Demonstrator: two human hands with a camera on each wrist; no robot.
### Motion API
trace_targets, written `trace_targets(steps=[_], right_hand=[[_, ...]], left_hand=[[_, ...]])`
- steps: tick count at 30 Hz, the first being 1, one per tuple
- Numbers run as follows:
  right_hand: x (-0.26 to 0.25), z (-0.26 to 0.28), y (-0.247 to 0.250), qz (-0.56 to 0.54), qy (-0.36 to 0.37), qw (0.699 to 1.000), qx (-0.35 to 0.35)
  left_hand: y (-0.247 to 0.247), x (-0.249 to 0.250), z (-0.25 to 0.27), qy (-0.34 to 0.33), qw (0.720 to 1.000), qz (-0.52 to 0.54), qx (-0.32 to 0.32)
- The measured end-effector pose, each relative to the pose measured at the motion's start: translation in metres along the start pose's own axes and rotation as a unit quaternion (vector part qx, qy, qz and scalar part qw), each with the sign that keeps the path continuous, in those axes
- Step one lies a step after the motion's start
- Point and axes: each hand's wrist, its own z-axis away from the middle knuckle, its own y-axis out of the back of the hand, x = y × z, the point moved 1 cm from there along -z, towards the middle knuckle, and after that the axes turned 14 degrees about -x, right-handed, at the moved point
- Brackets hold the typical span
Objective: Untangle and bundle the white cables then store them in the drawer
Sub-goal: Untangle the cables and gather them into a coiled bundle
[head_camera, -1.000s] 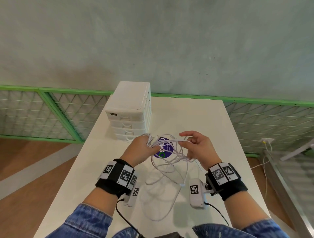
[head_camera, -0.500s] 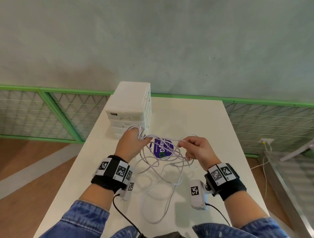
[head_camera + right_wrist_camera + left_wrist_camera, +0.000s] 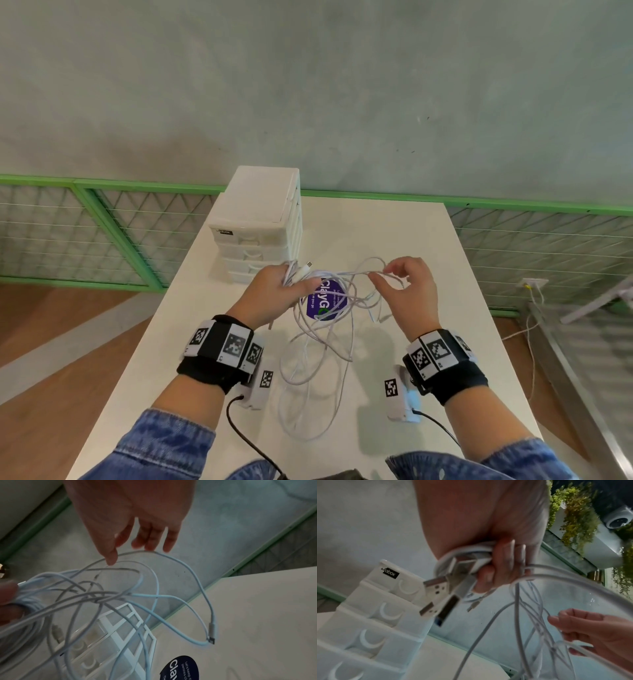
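The tangled white cables [image 3: 322, 335] hang between my hands over the white table [image 3: 394, 240], their lower loops trailing on it. My left hand [image 3: 274, 291] grips a coiled bunch with several USB plugs [image 3: 436, 586] sticking out past the fingers [image 3: 503, 566]. My right hand [image 3: 407, 291] is spread, with its thumb and fingertips [image 3: 150, 543] just touching a loose loop [image 3: 154, 553]. One free plug [image 3: 211, 628] dangles on the right. The white drawer unit [image 3: 260, 222] stands just beyond my left hand, all drawers closed.
A round purple sticker [image 3: 323, 301] lies on the table under the cables. Green mesh railing [image 3: 120, 233] runs behind the table below a grey wall. The table's left and right edges drop to a wooden floor.
My right hand has uncurled from its pinch on the strands and lifted slightly. My left hand keeps its grip on the bunch and has shifted a little to the right.
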Motion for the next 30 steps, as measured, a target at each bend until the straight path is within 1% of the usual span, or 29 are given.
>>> trace_targets(steps=[1,2,3,5,7,8,10,12,13,16,18,22,24,27,30], right_hand=[[0.0,0.0,0.0,0.017,-0.007,1.0,0.007],[-0.001,0.0,0.0,0.018,-0.029,0.999,-0.008],[-0.002,0.0,-0.003,0.008,-0.052,0.998,-0.041],[-0.005,0.004,-0.01,-0.034,-0.061,0.991,-0.117],[-0.008,0.008,-0.017,-0.075,-0.035,0.983,-0.163],[-0.01,0.009,-0.019,-0.076,-0.016,0.981,-0.18],[-0.01,0.008,-0.023,-0.039,0.015,0.98,-0.195],[-0.008,0.006,-0.023,-0.009,0.023,0.982,-0.188],[-0.005,0.005,-0.023,-0.007,0.01,0.982,-0.186],[0.006,0.003,-0.018,-0.012,-0.081,0.976,-0.202],[0.013,0.003,-0.015,0.004,-0.116,0.971,-0.211],[0.024,0.003,-0.012,-0.005,-0.129,0.976,-0.178],[0.027,0.003,-0.01,-0.019,-0.132,0.976,-0.175],[0.029,0.003,-0.004,-0.081,-0.138,0.976,-0.149],[0.032,0.005,0.004,-0.147,-0.135,0.974,-0.108]], left_hand=[[0.0,0.001,0.0,-0.003,1.0,0.007,0.003],[0.0,0.003,0.0,-0.004,1.0,0.015,0.004],[0.0,0.004,0.001,-0.006,1.0,0.022,0.002],[-0.003,0.007,0.002,-0.011,0.999,0.043,-0.013],[-0.008,0.01,0.002,-0.014,0.997,0.069,-0.031],[-0.01,0.012,0.002,-0.014,0.995,0.087,-0.036],[-0.012,0.015,0.004,-0.011,0.992,0.114,-0.044],[-0.01,0.013,0.004,-0.011,0.993,0.111,-0.044],[-0.008,0.011,0.004,-0.01,0.993,0.108,-0.041],[-0.004,0.007,0.005,-0.002,0.992,0.122,-0.038],[-0.003,0.011,0.006,-0.013,0.991,0.127,-0.035],[-0.001,0.01,0.003,-0.036,0.991,0.128,0.02],[0.001,0.009,0.002,-0.038,0.992,0.109,0.043],[0.004,0.003,0.001,-0.033,0.994,0.06,0.084],[0.008,-0.005,0.001,-0.013,0.993,0.039,0.112]])
